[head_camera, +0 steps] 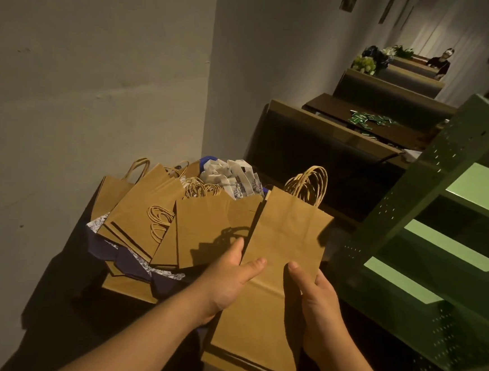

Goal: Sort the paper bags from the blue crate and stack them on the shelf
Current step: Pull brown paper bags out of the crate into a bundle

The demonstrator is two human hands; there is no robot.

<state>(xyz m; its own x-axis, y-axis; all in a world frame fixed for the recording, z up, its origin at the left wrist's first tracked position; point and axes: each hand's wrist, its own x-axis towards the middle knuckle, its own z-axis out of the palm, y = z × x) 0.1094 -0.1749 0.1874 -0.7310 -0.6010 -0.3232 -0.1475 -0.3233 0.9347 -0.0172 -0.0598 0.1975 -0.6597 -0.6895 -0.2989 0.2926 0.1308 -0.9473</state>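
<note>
both hands [229,283] grip brown bag stack [274,275]; crate [207,160] likely behind.

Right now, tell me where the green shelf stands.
In the head view the green shelf stands at the right, just beyond the right hand and the stack of brown bags held in both hands, opposite the blue crate.

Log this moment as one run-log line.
phase: sorting | left hand: holds brown bag stack | right hand: holds same stack | crate: bags remain | green shelf: right
</note>
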